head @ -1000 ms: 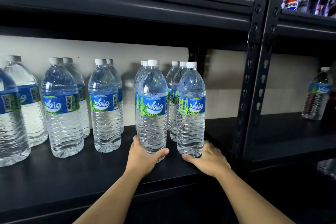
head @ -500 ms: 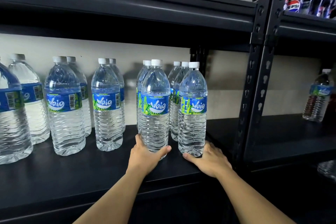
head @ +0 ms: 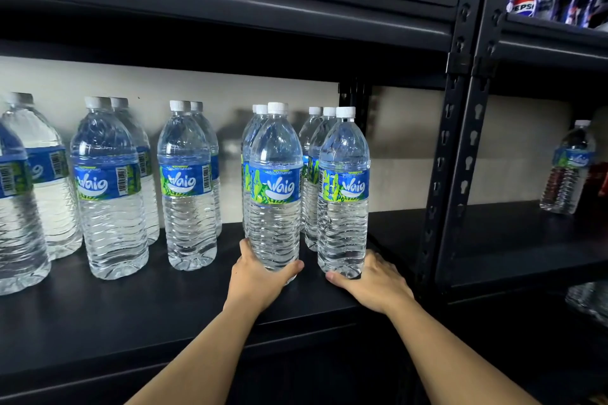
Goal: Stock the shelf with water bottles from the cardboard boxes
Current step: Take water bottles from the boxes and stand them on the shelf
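Left hand (head: 260, 279): thumb and fingers curled round the base of 1 water bottle (head: 275, 207), which stands upright above it.
Right hand (head: 373, 281): wrapped round the base of the neighbouring bottle (head: 343, 207).
Shelf (head: 131, 312): under both hands.

Leftmost bottle (head: 14, 214) cut by left edge; right hand (head: 373, 283) fingertips hidden behind held bottle (head: 343, 194).

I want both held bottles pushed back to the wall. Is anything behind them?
Yes: at least one rear bottle stands behind the left bottle, two more bottles behind the right bottle, before the wall.
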### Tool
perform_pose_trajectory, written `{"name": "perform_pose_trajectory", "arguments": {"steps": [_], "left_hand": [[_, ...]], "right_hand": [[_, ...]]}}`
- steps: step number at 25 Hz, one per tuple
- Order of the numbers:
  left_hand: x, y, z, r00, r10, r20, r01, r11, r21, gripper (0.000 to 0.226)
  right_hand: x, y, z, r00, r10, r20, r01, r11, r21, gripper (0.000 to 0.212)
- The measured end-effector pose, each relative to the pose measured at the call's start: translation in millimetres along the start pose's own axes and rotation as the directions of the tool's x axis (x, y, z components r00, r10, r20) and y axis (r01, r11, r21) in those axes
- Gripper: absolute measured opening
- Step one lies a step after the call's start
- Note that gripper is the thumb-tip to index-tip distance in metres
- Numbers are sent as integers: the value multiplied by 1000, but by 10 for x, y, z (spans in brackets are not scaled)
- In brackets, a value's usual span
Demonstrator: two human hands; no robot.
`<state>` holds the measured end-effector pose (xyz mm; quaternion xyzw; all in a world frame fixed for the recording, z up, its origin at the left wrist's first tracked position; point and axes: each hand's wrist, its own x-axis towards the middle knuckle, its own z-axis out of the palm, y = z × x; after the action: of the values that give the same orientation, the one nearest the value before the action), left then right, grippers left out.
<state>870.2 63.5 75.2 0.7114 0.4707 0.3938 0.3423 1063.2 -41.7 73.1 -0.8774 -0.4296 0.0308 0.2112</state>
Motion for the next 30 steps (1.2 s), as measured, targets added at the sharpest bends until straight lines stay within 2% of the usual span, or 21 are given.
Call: {"name": "perform_pose_trajectory", "arguments": {"steps": [3, 5, 7, 9, 10, 12, 14, 16, 17, 19, 20, 21, 23, 25, 27, 30], "left_hand": [[5, 5, -3, 1000, 4, 10, -4, 1000, -14, 91], [14, -7, -6, 1000, 12, 6, -12, 999, -33, 109], [-29, -7, -27, 1000, 23, -5, -23, 1000, -21, 136], [-146, 24, -59, 1000, 13, -6, -13, 999, 48, 150], [-236, 48, -67, 1000, -10, -12, 11, 996, 87, 149], [-546, 106, -39, 996, -36, -77, 50, 982, 181, 130], [-953, 157, 78, 978, 54, -200, -8, 974, 225, 99], [-1378, 212, 261, 960, 156, -232, -106, 971, 216, 75], [-1588, 246, 378, 971, 169, -168, -137, 973, 188, 69], [-1900, 370, 630, 986, 95, 134, -108, 990, 88, 57], [-2045, 429, 785, 941, 44, 336, -75, 994, 81, 53], [-2182, 469, 949, 858, 12, 514, -79, 991, 109, 51], [-2496, 495, 1307, 687, 12, 726, -215, 958, 187, 52], [-2790, 495, 1587, 566, 9, 824, -371, 896, 245, 57], [-3003, 475, 1863, 488, -40, 872, -469, 830, 301, 65], [-3282, 390, 2173, 461, -14, 887, -470, 844, 257, 58]], "right_hand": [[6, -13, 17, 1000, -16, -1, 16, 1000, -23, 120], [-26, -17, 1, 999, -44, -22, 43, 998, -40, 119], [-116, -7, -14, 997, -62, -50, 60, 997, -50, 105], [-276, 34, 8, 994, -93, -58, 89, 993, -78, 90], [-386, 82, 33, 990, -124, -62, 119, 990, -76, 84], [-671, 204, 66, 979, -192, -63, 191, 981, -22, 74], [-1004, 372, 58, 963, -264, -43, 265, 964, 15, 70], [-1352, 605, 43, 974, -225, 1, 225, 974, 12, 60], [-1560, 762, 26, 987, -157, 45, 157, 988, -2, 54], [-1935, 1132, 1, 993, -17, 114, 21, 999, -34, 47], [-2124, 1351, -1, 990, 60, 126, -55, 998, -39, 46], [-2300, 1565, -11, 984, 132, 120, -128, 991, -40, 45], [-2696, 1976, -63, 958, 275, 85, -271, 961, -54, 43], [-3052, 2372, -35, 907, 413, 79, -411, 911, -43, 40], [-3372, 2738, 75, 834, 534, 137, -536, 844, -28, 40], [-3744, 3168, 327, 722, 652, 229, -663, 748, -38, 26]]}}
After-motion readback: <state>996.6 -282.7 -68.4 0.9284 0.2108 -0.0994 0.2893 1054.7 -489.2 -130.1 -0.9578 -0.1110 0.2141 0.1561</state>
